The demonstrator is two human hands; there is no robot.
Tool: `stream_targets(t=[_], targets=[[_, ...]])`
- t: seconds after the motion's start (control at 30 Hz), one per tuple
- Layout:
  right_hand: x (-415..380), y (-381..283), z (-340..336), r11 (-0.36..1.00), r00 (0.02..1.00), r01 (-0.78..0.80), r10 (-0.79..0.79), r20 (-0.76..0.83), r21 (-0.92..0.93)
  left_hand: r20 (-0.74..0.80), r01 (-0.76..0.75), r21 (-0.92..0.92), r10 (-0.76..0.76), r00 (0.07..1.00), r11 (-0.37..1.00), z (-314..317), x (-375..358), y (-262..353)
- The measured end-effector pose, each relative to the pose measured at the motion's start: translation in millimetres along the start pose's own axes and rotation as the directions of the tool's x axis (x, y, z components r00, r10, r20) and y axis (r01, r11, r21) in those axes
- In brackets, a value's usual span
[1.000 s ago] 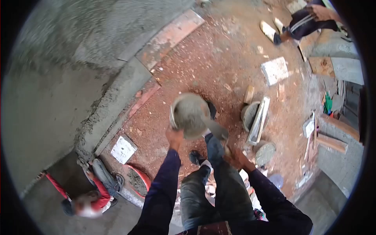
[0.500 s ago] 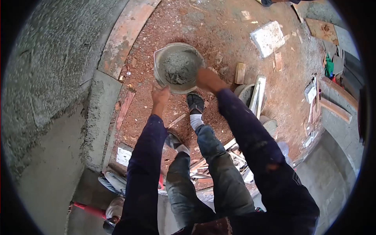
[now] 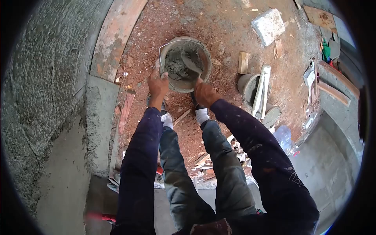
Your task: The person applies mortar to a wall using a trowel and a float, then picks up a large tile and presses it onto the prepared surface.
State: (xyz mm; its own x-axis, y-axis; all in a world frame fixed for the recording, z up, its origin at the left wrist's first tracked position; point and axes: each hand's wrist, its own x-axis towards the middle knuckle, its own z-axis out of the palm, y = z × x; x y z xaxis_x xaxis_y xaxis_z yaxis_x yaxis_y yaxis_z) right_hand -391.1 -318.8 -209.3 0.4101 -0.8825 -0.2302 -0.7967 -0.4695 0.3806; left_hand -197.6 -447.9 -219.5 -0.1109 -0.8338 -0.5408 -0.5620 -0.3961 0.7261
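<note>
A round bucket (image 3: 208, 58) stands on the dirt ahead of my feet, with wet grey mortar (image 3: 175, 64) inside and its wire handle lowered at the left. My left hand (image 3: 158, 87) grips the near left rim, thumb over the edge. In my right hand (image 3: 206, 94) is the handle of a trowel (image 3: 190, 64). Its blade, smeared grey, lies against the mortar inside the bucket. Part of the trowel's handle is hidden by my fingers.
To the right, a second bucket (image 3: 244, 83) has pale wood strips (image 3: 261, 88) across it. A wood block (image 3: 243, 62) and a white block (image 3: 269, 27) lie beyond. Rough plastered wall (image 3: 51, 78) rises at left. Wood scraps and a plastic bag (image 3: 283, 135) lie nearer my legs.
My feet now stand side by side behind the bucket. The trowel has come into clear view in the mortar, and my right hand has moved to the bucket's near side.
</note>
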Motion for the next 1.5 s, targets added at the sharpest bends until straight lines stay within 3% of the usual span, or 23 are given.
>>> stream_targets(t=[0.07, 0.13, 0.3, 0.33, 0.4, 0.43, 0.5, 0.57, 0.63, 0.7, 0.8, 0.87, 0.93, 0.97, 1.03, 1.13, 1.17, 1.2, 1.27, 1.33, 1.37, 1.43, 1.5], targets=[[7.4, -6.1, -25.1, 0.993, 0.996, 0.075, -0.080, -0.043, -0.093, -0.065, -0.165, 0.151, 0.176, 0.982, 0.975, 4.8, 8.4, -27.4], [27.6, 24.1, -53.5, 0.635, 0.778, -0.379, -0.176, 0.603, 0.674, -0.051, -0.151, 0.117, 0.158, 0.986, 0.982, -0.1, 10.5, -4.2], [51.1, 29.3, -19.0, 0.670, 0.815, -0.461, 0.060, 0.577, 0.581, -0.095, -0.165, 0.073, 0.172, 0.981, 0.984, 3.1, 0.1, -11.9], [35.2, -12.2, -17.0, 0.916, 0.953, -0.211, 0.116, 0.279, 0.341, -0.034, -0.119, 0.037, 0.120, 0.992, 0.992, -5.1, 0.1, 4.9], [18.8, -33.5, -38.9, 0.971, 0.997, 0.055, -0.067, 0.040, 0.231, 0.030, -0.067, 0.012, 0.066, 0.997, 0.998, -11.9, -4.1, 13.8], [20.3, -16.7, -52.4, 0.969, 0.997, 0.054, -0.067, 0.048, 0.240, 0.036, -0.045, 0.022, 0.044, 0.998, 0.999, -12.9, -10.5, 13.2], [32.3, 26.9, -56.0, 0.574, 0.812, -0.417, -0.113, 0.573, 0.705, 0.037, -0.036, 0.037, 0.034, 0.999, 0.999, -12.5, -4.6, 16.1], [30.6, 33.7, -23.4, 0.656, 0.802, -0.364, -0.140, 0.581, 0.661, 0.059, 0.003, 0.050, -0.006, 0.998, 0.999, -10.4, -5.2, 17.2], [28.6, 28.4, 1.6, 0.626, 0.813, -0.524, 0.164, 0.558, 0.578, 0.089, 0.057, 0.068, -0.063, 0.994, 0.996, -9.8, -3.4, 21.8], [12.6, -21.9, -12.0, 0.980, 0.989, -0.009, -0.021, 0.150, 0.197, 0.031, -0.058, 0.065, 0.056, 0.998, 0.996, 2.4, 8.9, -4.0], [10.7, -3.0, -56.0, 0.950, 0.979, 0.010, -0.073, 0.191, 0.313, 0.049, -0.072, 0.136, 0.066, 0.997, 0.988, -7.0, -3.0, 7.7], [15.7, 37.9, -57.6, 0.627, 0.848, -0.401, -0.021, 0.529, 0.668, 0.013, -0.128, 0.056, 0.128, 0.992, 0.990, 16.2, -2.9, -28.5], [22.5, 85.7, -67.6, 0.999, 0.999, -0.038, 0.039, -0.009, 0.026, 0.027, -0.244, 0.114, 0.242, 0.970, 0.963, 11.9, -9.5, -17.8], [38.9, 107.1, -62.2, 0.962, 0.969, -0.072, 0.005, 0.249, 0.264, 0.032, -0.229, 0.116, 0.227, 0.973, 0.966, 9.9, -13.7, -6.8], [56.7, 126.9, -39.4, 0.869, 0.867, -0.168, -0.095, 0.489, 0.465, 0.089, -0.262, 0.134, 0.252, 0.964, 0.956, 14.4, -22.1, 3.5], [53.8, 115.8, -16.4, 0.258, 0.301, -0.876, -0.365, 0.881, 0.407, -0.004, -0.288, 0.053, 0.288, 0.958, 0.956, 18.4, -40.2, 6.5], [39.0, 82.9, 7.5, 0.190, 0.319, -0.904, -0.296, 0.900, 0.383, -0.063, -0.239, 0.023, 0.240, 0.969, 0.971, 19.6, -39.3, 7.2], [5.8, 42.0, 55.0, 0.288, 0.674, -0.569, -0.374, 0.637, 0.771, -0.067, -0.237, 0.030, 0.239, 0.969, 0.971, 19.8, -37.9, 4.7], [-19.4, 6.8, 72.0, 0.295, 0.839, -0.083, -0.495, 0.226, 0.952, -0.030, -0.128, -0.152, 0.125, 0.992, 0.980, 16.1, -43.9, -6.1], [12.9, 6.6, 21.5, -0.165, 0.514, -0.846, -0.507, 0.692, 0.507, -0.072, -0.190, -0.277, 0.177, 0.982, 0.942, 16.4, -40.7, -30.4], [22.7, 4.2, 5.6, -0.183, 0.533, -0.833, -0.519, 0.668, 0.522, -0.083, -0.193, -0.247, 0.178, 0.981, 0.950, 14.4, -42.3, -43.5], [26.9, 3.4, -12.3, -0.628, 0.499, -0.778, -0.603, 0.622, 0.015, 0.023, -0.196, -0.055, 0.198, 0.980, 0.979, 12.7, -43.8, -57.0], [28.8, -2.3, -11.2, -0.714, 0.542, -0.672, -0.655, 0.526, -0.197, 0.075, -0.207, 0.030, 0.205, 0.976, 0.978, 9.2, -40.0, -61.2]])
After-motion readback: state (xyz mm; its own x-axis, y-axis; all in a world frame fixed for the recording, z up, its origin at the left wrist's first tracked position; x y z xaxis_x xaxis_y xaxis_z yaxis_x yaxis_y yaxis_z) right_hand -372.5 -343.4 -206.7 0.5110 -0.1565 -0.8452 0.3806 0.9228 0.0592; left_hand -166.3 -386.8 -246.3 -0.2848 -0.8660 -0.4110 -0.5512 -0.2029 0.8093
